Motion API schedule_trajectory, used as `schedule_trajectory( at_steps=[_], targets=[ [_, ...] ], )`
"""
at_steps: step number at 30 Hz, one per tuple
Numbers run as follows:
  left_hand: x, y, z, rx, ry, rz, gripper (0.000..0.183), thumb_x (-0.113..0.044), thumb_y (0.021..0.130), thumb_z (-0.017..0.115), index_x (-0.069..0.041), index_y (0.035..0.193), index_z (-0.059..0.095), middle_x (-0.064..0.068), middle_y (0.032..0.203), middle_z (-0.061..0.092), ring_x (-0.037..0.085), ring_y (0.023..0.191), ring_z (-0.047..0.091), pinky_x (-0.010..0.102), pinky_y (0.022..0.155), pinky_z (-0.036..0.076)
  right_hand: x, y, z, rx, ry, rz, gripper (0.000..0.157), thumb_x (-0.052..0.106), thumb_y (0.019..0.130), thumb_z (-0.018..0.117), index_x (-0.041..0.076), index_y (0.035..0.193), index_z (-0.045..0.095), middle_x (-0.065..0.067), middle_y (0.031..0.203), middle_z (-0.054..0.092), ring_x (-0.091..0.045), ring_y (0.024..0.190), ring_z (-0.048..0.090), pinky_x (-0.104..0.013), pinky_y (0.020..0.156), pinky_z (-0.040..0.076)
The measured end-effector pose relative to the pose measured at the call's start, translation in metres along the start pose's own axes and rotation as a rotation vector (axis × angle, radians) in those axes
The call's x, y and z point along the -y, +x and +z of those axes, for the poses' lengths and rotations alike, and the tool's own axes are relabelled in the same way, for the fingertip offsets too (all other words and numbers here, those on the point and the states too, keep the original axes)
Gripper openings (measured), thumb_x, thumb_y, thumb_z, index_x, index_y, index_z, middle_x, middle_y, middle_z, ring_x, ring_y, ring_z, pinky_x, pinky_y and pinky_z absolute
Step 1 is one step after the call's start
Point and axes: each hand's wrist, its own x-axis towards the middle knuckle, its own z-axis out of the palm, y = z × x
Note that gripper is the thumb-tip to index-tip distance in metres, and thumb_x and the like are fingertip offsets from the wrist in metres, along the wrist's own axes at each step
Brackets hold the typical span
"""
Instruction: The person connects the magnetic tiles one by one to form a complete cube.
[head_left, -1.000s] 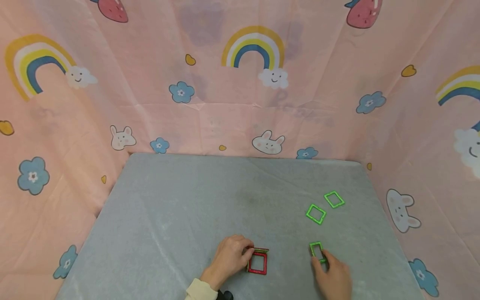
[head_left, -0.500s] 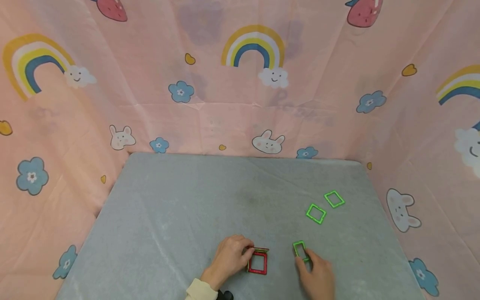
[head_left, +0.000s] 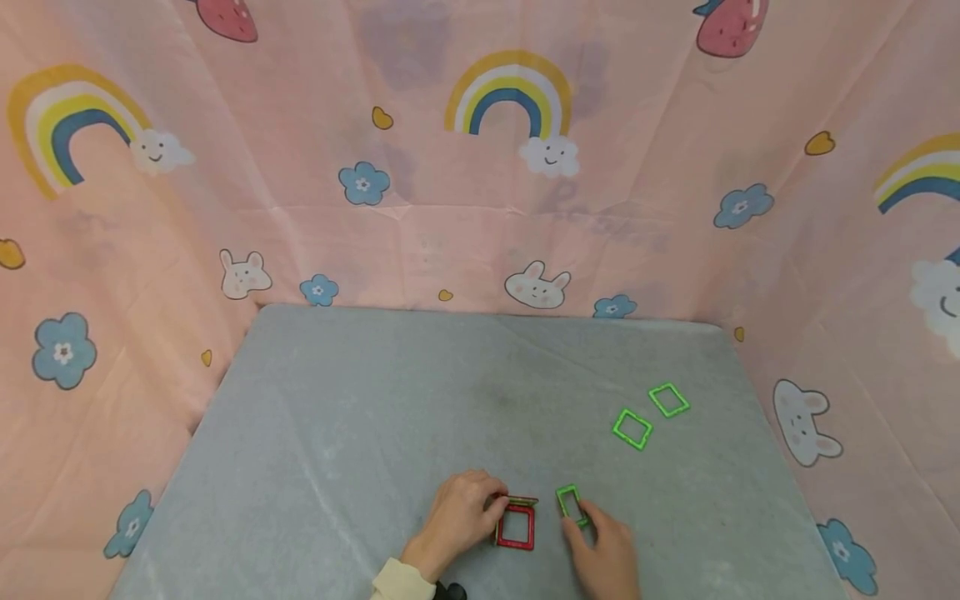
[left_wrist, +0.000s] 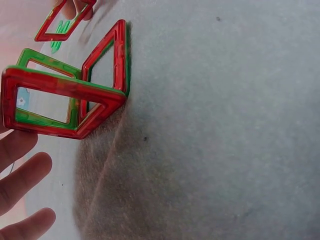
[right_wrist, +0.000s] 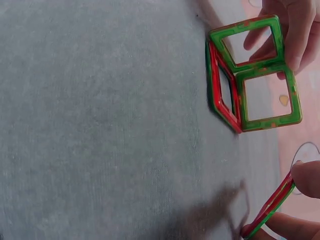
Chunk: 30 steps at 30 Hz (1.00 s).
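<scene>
Near the table's front, a flat red square magnetic tile (head_left: 514, 546) has two upright tiles joined along its edges; their inner faces look green (right_wrist: 270, 123) in the right wrist view. My left hand (head_left: 461, 517) holds the upright tiles at their corner, thumb and index finger on them, while the other fingers (left_wrist: 25, 180) are spread below. To the right, my right hand (head_left: 606, 554) pinches a loose square tile (head_left: 562, 504) between thumb and fingers. That tile (right_wrist: 272, 205) is green on one side, red on the other, and tilted, apart from the joined tiles.
Two green square tiles, a nearer one (head_left: 632, 429) and a farther one (head_left: 669, 400), lie flat toward the right back of the grey cloth-covered table (head_left: 360, 400). A pink patterned curtain (head_left: 427, 242) surrounds the back and sides. A small black object (head_left: 452, 591) shows by the left wrist.
My right hand has moved left with its tile, closing most of the distance to the joined tiles. The left hand and the joined tiles stay where they were.
</scene>
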Motion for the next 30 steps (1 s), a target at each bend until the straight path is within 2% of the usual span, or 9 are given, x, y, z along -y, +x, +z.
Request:
schedule_trajectory(
  at_steps=[8,16,23,30],
  targets=[
    [-0.001,-0.001,0.000,-0.002,0.000,-0.002,0.004,-0.015,0.084,0.075,-0.018,0.081,0.075,-0.011,0.072,0.064,-0.001,0.064,0.054,0.016,0.058,0.042,0.004,-0.001,0.003,0.016,-0.008,-0.001,0.045,0.027,0.090,0.068,-0.003,0.123,0.063,-0.024,0.122,0.063,-0.045,0.113,0.052,-0.058,0.094,0.040],
    [-0.002,-0.002,-0.001,-0.018,0.013,0.004,0.004,-0.015,0.083,0.075,-0.018,0.081,0.075,-0.011,0.073,0.065,0.000,0.064,0.055,0.017,0.058,0.042,0.013,-0.004,0.008,0.052,0.044,0.027,0.047,0.032,0.091,0.066,0.000,0.126,0.062,-0.022,0.124,0.061,-0.041,0.113,0.052,-0.057,0.094,0.040],
    [-0.002,-0.002,-0.001,-0.023,0.020,0.013,0.004,-0.015,0.083,0.076,-0.018,0.080,0.075,-0.010,0.071,0.064,0.000,0.062,0.053,0.016,0.057,0.041,0.015,-0.007,0.013,0.054,0.068,0.009,0.044,0.033,0.092,0.066,0.002,0.123,0.065,-0.020,0.119,0.064,-0.038,0.106,0.056,-0.055,0.089,0.043],
    [-0.001,-0.002,-0.001,-0.024,0.022,0.016,0.004,-0.016,0.083,0.075,-0.018,0.080,0.075,-0.011,0.070,0.063,0.000,0.061,0.052,0.016,0.056,0.040,0.021,-0.008,0.016,0.103,0.100,0.047,0.048,0.036,0.094,0.062,0.001,0.127,0.062,-0.021,0.123,0.062,-0.041,0.114,0.054,-0.057,0.094,0.041]
  ],
)
